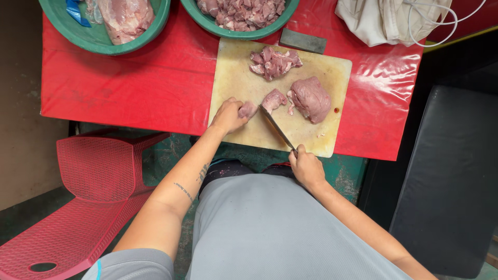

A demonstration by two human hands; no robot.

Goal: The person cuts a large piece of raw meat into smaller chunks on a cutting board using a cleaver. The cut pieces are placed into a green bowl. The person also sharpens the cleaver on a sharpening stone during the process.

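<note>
Small meat piece [248, 109] lies on the cutting board [233, 78] at its near-left part, pinned under the left hand [228, 115] with fingers curled over it; right hand [307, 168] fist closed round the knife [276, 127] handle, blade angled beside it. Slicing step, judging by pose; next cut needs the blade clear of fingertips.
</note>
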